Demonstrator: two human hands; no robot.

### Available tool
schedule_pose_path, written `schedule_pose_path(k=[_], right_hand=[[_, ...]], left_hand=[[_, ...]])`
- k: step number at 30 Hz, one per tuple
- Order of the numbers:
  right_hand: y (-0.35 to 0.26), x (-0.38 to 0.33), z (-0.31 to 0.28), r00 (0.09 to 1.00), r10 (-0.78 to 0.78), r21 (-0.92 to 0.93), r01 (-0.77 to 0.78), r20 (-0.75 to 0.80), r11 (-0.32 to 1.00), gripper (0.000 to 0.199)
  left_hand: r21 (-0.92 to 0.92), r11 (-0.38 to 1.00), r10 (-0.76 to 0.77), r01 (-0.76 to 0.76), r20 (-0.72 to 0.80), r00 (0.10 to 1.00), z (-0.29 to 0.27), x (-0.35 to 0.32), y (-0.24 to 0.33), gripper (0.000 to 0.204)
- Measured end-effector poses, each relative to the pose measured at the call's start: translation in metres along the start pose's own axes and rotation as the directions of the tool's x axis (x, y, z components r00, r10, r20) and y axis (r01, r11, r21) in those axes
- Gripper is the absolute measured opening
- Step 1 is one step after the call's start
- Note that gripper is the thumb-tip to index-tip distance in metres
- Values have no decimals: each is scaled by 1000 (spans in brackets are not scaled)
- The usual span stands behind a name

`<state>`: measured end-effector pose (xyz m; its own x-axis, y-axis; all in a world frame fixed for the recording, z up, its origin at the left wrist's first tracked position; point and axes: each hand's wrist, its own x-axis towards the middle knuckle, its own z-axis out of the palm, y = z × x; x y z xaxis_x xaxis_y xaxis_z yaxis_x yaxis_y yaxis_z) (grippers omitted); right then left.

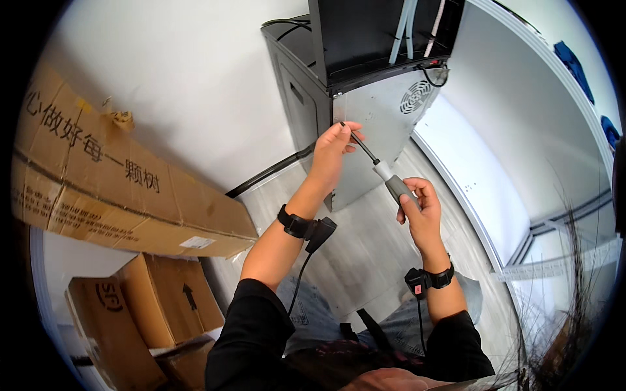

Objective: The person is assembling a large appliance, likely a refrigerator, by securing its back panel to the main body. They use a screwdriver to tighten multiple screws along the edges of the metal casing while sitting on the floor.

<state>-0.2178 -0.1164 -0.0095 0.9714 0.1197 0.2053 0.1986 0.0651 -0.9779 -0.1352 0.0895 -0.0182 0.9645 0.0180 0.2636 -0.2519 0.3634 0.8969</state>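
My right hand (419,207) is wrapped round the grey handle of a screwdriver (389,180), whose shaft slants up and to the left. My left hand (334,148) is closed, with thumb and fingers pinching the shaft near its dark tip. Whether a small screw is also between those fingers cannot be made out. Just beyond both hands stands a tall appliance with a black upper housing (365,39) and a grey metal back panel (381,117). The panel has a round slotted vent (415,97) near its upper right.
Pale tubes (405,32) run inside the open upper housing, and a black cable (433,78) loops over the panel's top edge. A long cardboard box (130,176) leans at left, with open cartons (166,300) below. A white glass-fronted frame (469,176) borders the right.
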Motion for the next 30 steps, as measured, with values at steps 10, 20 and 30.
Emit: schedule_pose_path(k=[10,20,30], right_hand=[[-7,2,15,981,-75,-125,53,-178,991,19],[14,4,9,973,-92,-104,71,-213,992,19],[24,11,-2,981,-16,7,18,-195,1000,16]], left_hand=[[-50,999,-6,9,57,998,-10,8,-21,32],[-91,996,11,1,129,992,-13,15,-47,34],[-51,999,-2,5,70,998,-6,18,-50,34]])
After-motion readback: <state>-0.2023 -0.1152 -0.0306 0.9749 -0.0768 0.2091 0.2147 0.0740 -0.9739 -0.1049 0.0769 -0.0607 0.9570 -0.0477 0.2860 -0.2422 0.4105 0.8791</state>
